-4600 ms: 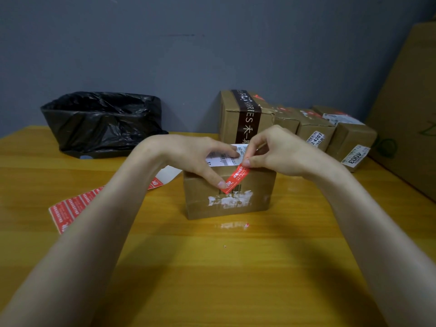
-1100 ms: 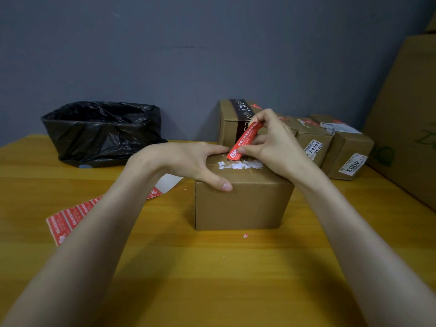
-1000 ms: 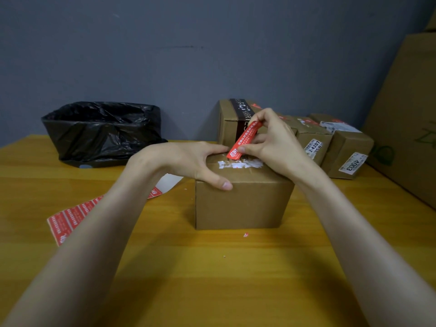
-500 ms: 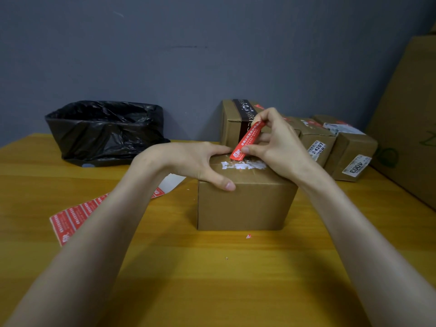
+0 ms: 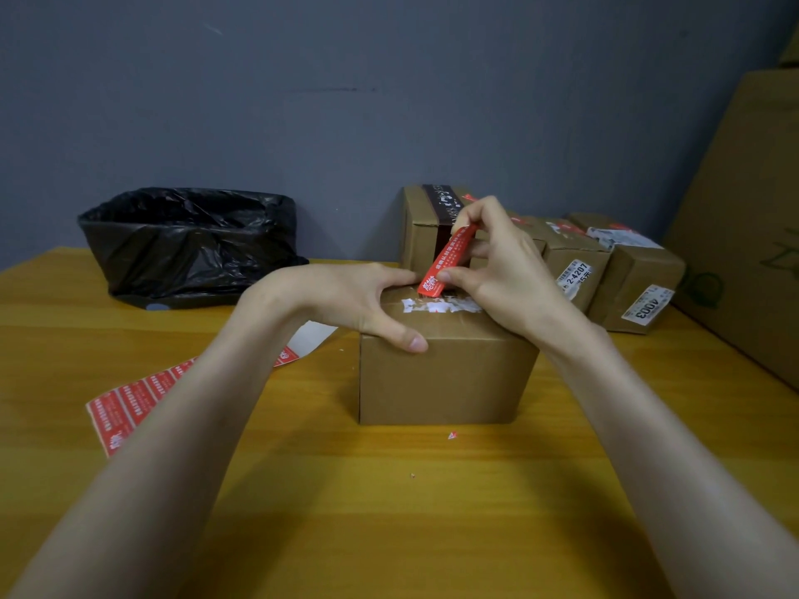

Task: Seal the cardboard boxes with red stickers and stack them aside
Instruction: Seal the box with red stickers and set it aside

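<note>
The sticker (image 5: 449,263) was pinched by the right hand (image 5: 503,276), its long axis tilted steeply up to the far right, its lower end at the box (image 5: 445,378) top, beyond the white scar (image 5: 441,305). The box was pressed down, flat-fingered, by the left hand (image 5: 346,300).

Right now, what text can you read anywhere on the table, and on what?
"2-4207": white label on the middle back box.
"4003", upside down: side label on the rightmost box.
Too small or blurred: print on the red sticker, the sticker sheet, the tall box and its dark band.
</note>
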A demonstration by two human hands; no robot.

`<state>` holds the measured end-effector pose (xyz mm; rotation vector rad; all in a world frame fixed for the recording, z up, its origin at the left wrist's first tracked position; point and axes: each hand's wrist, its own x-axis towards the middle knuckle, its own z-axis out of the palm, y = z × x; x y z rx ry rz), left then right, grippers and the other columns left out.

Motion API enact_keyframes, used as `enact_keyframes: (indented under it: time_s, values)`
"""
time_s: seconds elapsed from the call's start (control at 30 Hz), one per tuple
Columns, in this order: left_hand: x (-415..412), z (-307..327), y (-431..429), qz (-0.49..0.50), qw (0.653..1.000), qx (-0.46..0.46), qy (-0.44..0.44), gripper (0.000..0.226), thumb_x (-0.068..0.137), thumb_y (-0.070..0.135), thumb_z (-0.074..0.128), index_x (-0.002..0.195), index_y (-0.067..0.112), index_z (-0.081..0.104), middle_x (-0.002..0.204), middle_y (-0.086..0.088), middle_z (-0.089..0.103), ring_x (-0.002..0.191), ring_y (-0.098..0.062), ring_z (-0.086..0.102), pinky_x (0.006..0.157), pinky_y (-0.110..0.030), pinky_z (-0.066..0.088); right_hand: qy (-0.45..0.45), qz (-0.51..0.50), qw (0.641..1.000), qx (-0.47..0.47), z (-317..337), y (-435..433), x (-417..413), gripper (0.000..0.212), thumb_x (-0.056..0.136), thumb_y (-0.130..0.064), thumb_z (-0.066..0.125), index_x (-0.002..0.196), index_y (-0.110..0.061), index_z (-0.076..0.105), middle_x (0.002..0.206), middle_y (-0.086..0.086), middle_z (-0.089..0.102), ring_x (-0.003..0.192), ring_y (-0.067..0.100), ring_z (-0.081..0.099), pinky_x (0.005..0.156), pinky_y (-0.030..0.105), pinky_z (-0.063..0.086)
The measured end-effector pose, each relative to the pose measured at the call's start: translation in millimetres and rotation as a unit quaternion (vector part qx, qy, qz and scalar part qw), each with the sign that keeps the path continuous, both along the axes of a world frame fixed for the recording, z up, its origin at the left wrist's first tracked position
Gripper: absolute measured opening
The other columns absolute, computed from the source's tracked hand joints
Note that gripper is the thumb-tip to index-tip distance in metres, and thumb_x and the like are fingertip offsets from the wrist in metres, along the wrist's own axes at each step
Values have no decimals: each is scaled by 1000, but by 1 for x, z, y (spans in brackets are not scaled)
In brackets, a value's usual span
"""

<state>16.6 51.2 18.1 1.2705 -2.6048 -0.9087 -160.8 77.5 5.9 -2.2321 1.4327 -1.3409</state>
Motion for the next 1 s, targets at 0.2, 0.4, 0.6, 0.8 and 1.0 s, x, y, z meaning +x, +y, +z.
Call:
enact_keyframes:
  time_s: [0.2, 0.4, 0.6, 0.8, 1.0]
  values:
    - [0, 1, 2, -5, 1000, 1, 0, 72, 75, 39, 71, 138, 27, 37, 126, 12, 53, 109, -3, 53, 89, -14, 44, 9, 4, 1000, -20, 0, 2, 0, 53, 73, -5, 74, 80, -35, 32, 88, -13, 48, 96, 23, 58, 81, 36, 48]
    - [0, 2, 3, -8, 1000, 1, -1, 70, 75, 39, 71, 137, 26, 39, 125, 12, 54, 109, -3, 54, 91, -16, 44, 11, 13, 999, -27, 0, 4, 1, 53, 74, -3, 74, 80, -34, 32, 86, -14, 46, 94, 25, 58, 80, 40, 49]
    - [1, 1, 1, -12, 1000, 1, 2, 73, 75, 39, 72, 139, 27, 38, 126, 14, 53, 109, -2, 53, 92, -17, 44, 2, 22, 999, -28, 0, 3, 1, 53, 73, -1, 73, 81, -34, 33, 85, -15, 45, 91, 27, 57, 77, 48, 50]
    - [2, 0, -1, -19, 1000, 11, 17, 71, 74, 39, 72, 136, 26, 41, 121, 15, 56, 105, 1, 55, 89, -16, 46, -74, 43, 996, -30, 1, 1, -1, 51, 74, 3, 70, 84, -31, 33, 87, -7, 42, 76, 13, 53, 80, 48, 50]
    - [1, 5, 5, -12, 996, -49, 67, 83, 65, 59, 53, 141, 29, 35, 125, 21, 48, 108, 6, 47, 86, -5, 37, -185, 96, 977, 50, 3, 3, -1, 36, 83, 5, 62, 85, -22, 39, 91, -4, 49, 84, 20, 66, 76, 46, 57]
